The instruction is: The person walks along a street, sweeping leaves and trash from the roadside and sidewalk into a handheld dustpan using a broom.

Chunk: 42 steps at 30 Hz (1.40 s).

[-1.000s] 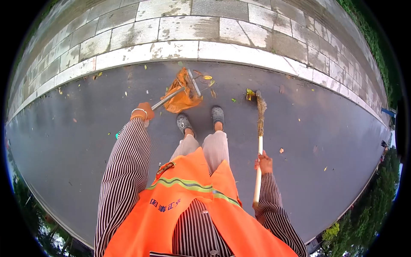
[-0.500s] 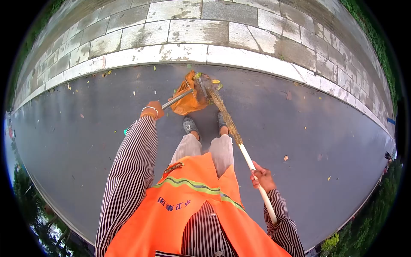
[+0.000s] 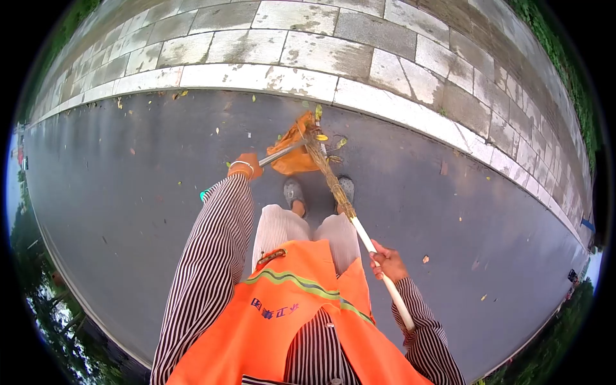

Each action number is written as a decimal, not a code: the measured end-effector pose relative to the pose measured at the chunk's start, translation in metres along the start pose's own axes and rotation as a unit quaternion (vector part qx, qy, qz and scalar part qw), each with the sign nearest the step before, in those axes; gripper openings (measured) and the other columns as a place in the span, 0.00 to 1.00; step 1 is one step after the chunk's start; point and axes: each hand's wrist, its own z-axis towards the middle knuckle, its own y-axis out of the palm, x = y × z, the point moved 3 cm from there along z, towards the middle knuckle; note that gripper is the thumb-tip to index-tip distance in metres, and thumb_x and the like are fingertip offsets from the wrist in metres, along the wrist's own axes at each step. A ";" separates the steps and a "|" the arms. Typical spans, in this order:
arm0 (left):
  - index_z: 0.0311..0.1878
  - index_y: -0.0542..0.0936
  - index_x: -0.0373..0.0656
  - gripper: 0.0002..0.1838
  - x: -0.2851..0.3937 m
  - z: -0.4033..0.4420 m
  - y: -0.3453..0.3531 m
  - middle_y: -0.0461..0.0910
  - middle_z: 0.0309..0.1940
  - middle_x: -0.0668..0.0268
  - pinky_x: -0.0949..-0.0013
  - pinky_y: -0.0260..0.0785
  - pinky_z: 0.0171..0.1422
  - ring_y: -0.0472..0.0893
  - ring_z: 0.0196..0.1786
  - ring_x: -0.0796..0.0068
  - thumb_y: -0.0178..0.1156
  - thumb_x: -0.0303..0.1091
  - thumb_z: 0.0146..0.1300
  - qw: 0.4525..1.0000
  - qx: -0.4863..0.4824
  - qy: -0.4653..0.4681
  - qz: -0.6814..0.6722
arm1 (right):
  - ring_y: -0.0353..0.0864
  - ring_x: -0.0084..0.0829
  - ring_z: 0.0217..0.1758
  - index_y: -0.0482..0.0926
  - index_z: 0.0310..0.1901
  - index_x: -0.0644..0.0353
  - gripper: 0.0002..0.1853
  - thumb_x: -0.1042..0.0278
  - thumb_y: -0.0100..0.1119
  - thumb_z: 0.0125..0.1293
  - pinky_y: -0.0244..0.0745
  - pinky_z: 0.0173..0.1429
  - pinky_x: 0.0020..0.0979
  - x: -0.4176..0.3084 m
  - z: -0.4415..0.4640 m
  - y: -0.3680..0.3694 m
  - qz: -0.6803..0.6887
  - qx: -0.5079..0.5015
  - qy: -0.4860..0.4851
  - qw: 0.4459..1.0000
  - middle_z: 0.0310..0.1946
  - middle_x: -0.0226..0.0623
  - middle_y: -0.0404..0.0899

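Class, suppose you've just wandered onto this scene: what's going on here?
A person in an orange vest is working on a grey road beside a pale curb. The right hand grips a broom by its white handle; the left hand holds a metal rod that reaches to an orange bag. The bristles overlap the bag's edge in this view, with a yellow leaf close by.

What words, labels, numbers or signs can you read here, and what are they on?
"卫集团": blue lettering on the orange vest, upside down in this view; one more character before it is too distorted to read surely.
No lettering can be made out on the broom or the orange bag.
Far-off things at the picture's edges are too small to tell.
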 end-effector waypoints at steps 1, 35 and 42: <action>0.38 0.80 0.36 0.13 -0.004 -0.006 -0.002 0.80 0.33 0.53 0.62 0.72 0.41 0.81 0.37 0.60 0.54 0.31 0.49 0.999 -0.035 -0.002 -0.013 | 0.61 0.18 0.13 0.58 0.62 0.58 0.26 0.73 0.48 0.61 0.60 0.13 0.23 -0.005 -0.009 0.000 -0.007 -0.001 -0.007 1.000 0.18 0.30 0.66; 0.40 0.78 0.39 0.20 -0.133 0.015 0.129 0.79 0.35 0.52 0.64 0.72 0.45 0.79 0.41 0.58 0.64 0.35 0.41 0.989 -0.071 -0.062 -0.116 | 0.52 0.14 0.14 0.52 0.65 0.48 0.29 0.72 0.46 0.62 0.51 0.14 0.15 -0.026 -0.017 0.045 0.138 -0.054 0.053 0.988 0.21 0.31 0.62; 0.27 0.75 0.39 0.06 -0.279 -0.145 0.272 0.69 0.13 0.67 0.73 0.59 0.12 0.68 0.12 0.80 0.59 0.29 0.45 0.799 -0.080 -0.132 -0.582 | 0.57 0.13 0.13 0.64 0.52 0.53 0.14 0.67 0.42 0.65 0.57 0.12 0.16 -0.064 -0.089 0.088 0.286 -0.124 -0.037 0.950 0.21 0.29 0.60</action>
